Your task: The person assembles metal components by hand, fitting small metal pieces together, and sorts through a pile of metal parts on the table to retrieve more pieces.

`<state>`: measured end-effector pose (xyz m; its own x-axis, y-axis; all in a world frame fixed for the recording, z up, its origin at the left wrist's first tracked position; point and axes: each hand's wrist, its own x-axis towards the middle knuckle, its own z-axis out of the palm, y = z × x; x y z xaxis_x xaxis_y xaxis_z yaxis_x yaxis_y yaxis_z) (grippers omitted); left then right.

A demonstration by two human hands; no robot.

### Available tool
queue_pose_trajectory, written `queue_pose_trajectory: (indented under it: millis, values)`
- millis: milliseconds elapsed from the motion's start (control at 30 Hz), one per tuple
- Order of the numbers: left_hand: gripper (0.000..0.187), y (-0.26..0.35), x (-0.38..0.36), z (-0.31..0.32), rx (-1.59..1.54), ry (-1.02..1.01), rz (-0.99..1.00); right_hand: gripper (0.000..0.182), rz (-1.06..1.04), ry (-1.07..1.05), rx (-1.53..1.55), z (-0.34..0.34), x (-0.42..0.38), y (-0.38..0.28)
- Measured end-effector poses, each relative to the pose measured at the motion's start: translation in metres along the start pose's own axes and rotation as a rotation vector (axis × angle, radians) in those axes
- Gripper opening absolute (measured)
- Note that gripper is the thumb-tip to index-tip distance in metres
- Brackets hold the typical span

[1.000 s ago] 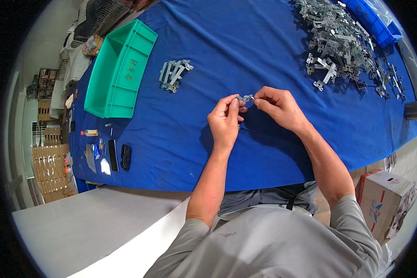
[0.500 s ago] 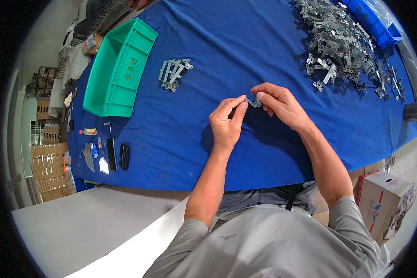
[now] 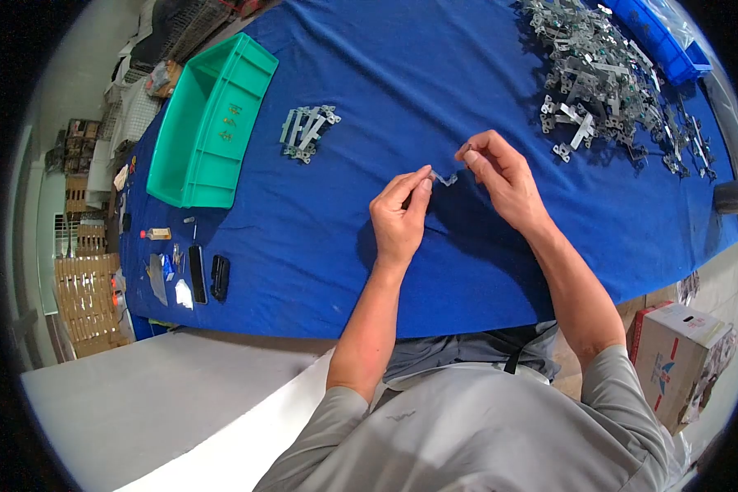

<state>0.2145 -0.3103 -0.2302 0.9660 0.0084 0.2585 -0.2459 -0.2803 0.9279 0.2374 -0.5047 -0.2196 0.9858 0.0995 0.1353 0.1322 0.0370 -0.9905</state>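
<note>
The surface, draped in wrinkled blue cloth, spans most of the frame; a grey shirt fills the lower centre, with a small dark emblem on its chest whose form is hard to make out. At the upper left is a green crate, its side carrying yellow marks too small to read; at the upper right lies a heaped pile of metal parts; at the lower right is a carton, printed with a red-and-blue logo and small lettering that cannot be read.

Near the centre, the left hand pinches a small metal piece between thumb and fingertips, the piece's free end pointing right; the right hand is apart from it, above and to the right, thumb and forefinger drawn together, though whether they grip anything cannot be told.

A blue bin is in the upper right corner; a small cluster of metal parts lies right of the crate; at the left are a black phone, a black case just beside it, and a red-capped bottle with an illegible label.
</note>
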Motion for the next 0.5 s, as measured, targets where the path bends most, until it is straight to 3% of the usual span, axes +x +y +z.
queue_pose_trajectory:
  millis: [433, 500]
  values:
    - [0.023, 0.0015, -0.0001, 0.0018, -0.205, 0.017, -0.161, 0.012, -0.090, -0.066, -0.106, -0.0001, -0.0013, -0.0003]
    - [0.023, 0.0012, -0.0013, 0.0011, -0.231, 0.002, -0.241, 0.011, -0.214, -0.088, -0.224, 0.0008, -0.0007, -0.0052]
